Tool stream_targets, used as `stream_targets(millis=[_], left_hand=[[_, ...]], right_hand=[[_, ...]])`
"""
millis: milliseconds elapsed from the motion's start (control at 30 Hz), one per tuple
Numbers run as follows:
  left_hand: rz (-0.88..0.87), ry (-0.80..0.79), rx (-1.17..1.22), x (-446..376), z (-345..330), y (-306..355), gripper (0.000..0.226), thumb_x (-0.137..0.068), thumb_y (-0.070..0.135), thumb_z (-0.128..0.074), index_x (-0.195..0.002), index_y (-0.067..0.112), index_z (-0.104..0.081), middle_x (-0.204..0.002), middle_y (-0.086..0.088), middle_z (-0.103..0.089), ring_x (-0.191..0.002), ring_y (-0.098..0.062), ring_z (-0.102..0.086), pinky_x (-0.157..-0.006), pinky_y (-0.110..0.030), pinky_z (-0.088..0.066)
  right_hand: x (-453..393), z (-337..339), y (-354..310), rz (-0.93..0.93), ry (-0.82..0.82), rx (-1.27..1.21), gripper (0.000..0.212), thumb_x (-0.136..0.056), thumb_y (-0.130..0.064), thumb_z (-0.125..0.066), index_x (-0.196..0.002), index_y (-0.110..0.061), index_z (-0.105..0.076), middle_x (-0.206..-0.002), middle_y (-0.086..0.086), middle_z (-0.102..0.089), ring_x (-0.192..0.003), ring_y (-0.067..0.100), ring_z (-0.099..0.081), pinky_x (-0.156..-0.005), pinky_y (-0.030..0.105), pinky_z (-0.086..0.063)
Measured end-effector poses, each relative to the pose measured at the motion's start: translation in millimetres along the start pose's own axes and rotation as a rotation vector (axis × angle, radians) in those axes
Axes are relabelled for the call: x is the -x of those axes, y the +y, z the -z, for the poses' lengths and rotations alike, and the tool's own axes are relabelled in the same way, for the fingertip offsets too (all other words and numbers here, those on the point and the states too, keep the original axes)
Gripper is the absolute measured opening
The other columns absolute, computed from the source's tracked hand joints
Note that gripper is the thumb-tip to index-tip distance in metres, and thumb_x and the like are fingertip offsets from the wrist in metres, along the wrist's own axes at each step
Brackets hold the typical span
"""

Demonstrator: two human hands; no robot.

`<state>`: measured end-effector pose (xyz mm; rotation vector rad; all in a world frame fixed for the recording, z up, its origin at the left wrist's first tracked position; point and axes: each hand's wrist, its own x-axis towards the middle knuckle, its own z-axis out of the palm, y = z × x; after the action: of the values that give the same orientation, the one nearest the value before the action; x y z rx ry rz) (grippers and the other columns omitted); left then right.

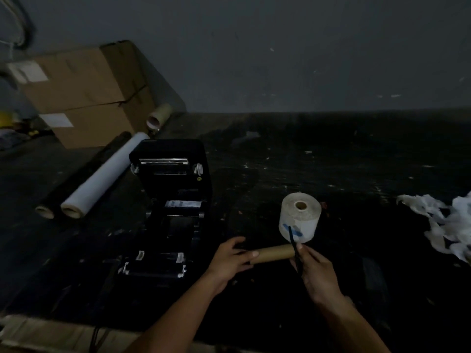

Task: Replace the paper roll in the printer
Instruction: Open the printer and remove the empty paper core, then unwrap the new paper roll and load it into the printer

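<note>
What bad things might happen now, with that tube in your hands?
1. The thin black rod in the right hand might slip while it is worked at the brown cardboard tube that the left hand holds.
2. The upright white paper roll stands close behind; an elbow might topple it.
3. The open black printer could catch scraps.

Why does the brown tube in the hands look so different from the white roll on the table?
The brown tube is bare cardboard, thin and lying sideways; the white roll is fat with wound paper and stands on end. The tube is held by the left hand and right hand; the roll sits alone, with blue marks on its side. Both are round with a hollow middle.
</note>
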<state>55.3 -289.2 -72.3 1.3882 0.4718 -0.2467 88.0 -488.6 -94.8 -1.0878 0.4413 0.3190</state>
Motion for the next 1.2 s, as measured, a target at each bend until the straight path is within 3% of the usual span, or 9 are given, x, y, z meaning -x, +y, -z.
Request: stream_targets(millis=[233,367,433,533,667,767,900,1067,1200], left_hand=[[-0.033,0.096,0.029,4.5,13.5,-3.0,0.061,-0.079,0.003,-0.071,-0.133,0.003,-0.043,-0.121,-0.026,-0.057,-0.102,-0.027,-0.062,-0.075,-0.025,-0.055],[-0.059,0.149,0.003,4.0,20.8,-12.0,0.062,-0.079,0.001,-0.072,-0.133,0.005,-0.042,-0.111,-0.018,-0.059,-0.100,-0.025,-0.061,-0.075,-0.023,-0.053],[-0.066,0.171,-0.020,3.3,20.3,-17.1,0.063,-0.078,0.001,-0.072,-0.133,0.005,-0.042,-0.107,-0.014,-0.059,-0.098,-0.024,-0.062,-0.078,-0.026,-0.054],[-0.082,0.236,-0.110,1.8,21.4,-21.1,0.064,-0.078,0.004,-0.073,-0.134,0.005,-0.043,-0.113,-0.017,-0.061,-0.107,-0.029,-0.061,-0.098,-0.041,-0.050],[-0.125,0.325,-0.301,-0.1,26.4,-18.2,0.062,-0.079,0.010,-0.073,-0.133,0.007,-0.044,-0.113,-0.013,-0.064,-0.107,-0.024,-0.059,-0.102,-0.037,-0.044],[-0.162,0.261,-0.487,-0.9,20.9,-20.7,0.061,-0.080,0.008,-0.072,-0.134,0.007,-0.043,-0.110,-0.011,-0.067,-0.101,-0.016,-0.057,-0.092,-0.023,-0.042],[-0.221,0.179,-0.785,-2.9,15.1,-27.8,0.064,-0.080,0.006,-0.071,-0.137,0.007,-0.043,-0.114,-0.012,-0.066,-0.106,-0.019,-0.060,-0.090,-0.019,-0.043],[-0.225,0.130,-0.807,-9.8,16.4,-20.2,0.072,-0.079,0.016,-0.073,-0.141,0.012,-0.037,-0.122,-0.008,-0.061,-0.103,-0.011,-0.056,-0.070,-0.003,-0.043],[-0.226,0.125,-0.708,-21.8,8.4,-0.3,0.081,-0.078,0.026,-0.075,-0.145,0.015,-0.031,-0.132,-0.008,-0.056,-0.117,-0.014,-0.053,-0.091,-0.016,-0.039]], right_hand=[[-5.9,33.6,-9.4,0.099,0.114,0.067,0.020,-0.087,-0.020,-0.062,-0.099,-0.005,-0.068,-0.097,0.019,-0.070,-0.092,0.028,-0.067,-0.089,0.039,-0.051],[-16.6,59.2,-10.3,0.120,0.194,0.131,0.024,-0.086,-0.022,-0.064,-0.100,-0.003,-0.068,-0.094,0.016,-0.071,-0.088,0.026,-0.069,-0.081,0.033,-0.053],[-20.3,65.8,-6.2,0.122,0.204,0.226,0.014,-0.084,-0.025,-0.067,-0.085,-0.014,-0.074,-0.085,0.012,-0.074,-0.082,0.025,-0.071,-0.080,0.034,-0.054],[-28.9,78.1,-2.5,0.130,0.258,0.345,0.020,-0.082,-0.028,-0.068,-0.066,-0.019,-0.074,-0.070,0.007,-0.074,-0.075,0.026,-0.071,-0.081,0.042,-0.056],[-36.5,85.2,-8.7,0.147,0.245,0.495,0.021,-0.084,-0.032,-0.065,-0.089,-0.012,-0.073,-0.080,0.007,-0.074,-0.079,0.026,-0.070,-0.084,0.043,-0.055],[-27.9,76.7,-7.5,0.274,0.235,0.847,0.031,-0.087,-0.038,-0.059,-0.103,-0.015,-0.071,-0.097,0.004,-0.072,-0.090,0.021,-0.065,-0.087,0.030,-0.047],[-16.1,62.5,-1.6,0.450,0.206,1.096,0.026,-0.093,-0.027,-0.052,-0.102,-0.009,-0.069,-0.098,0.010,-0.071,-0.080,0.017,-0.059,-0.078,0.022,-0.039],[-14.9,57.5,-9.4,0.490,0.209,1.148,0.026,-0.093,-0.022,-0.051,-0.107,-0.005,-0.065,-0.104,0.014,-0.068,-0.084,0.012,-0.053,-0.082,0.023,-0.040],[-21.2,39.7,-45.0,0.662,0.213,1.135,0.034,-0.086,-0.030,-0.062,-0.114,-0.011,-0.060,-0.115,0.012,-0.063,-0.103,0.021,-0.059,-0.089,0.031,-0.045]])
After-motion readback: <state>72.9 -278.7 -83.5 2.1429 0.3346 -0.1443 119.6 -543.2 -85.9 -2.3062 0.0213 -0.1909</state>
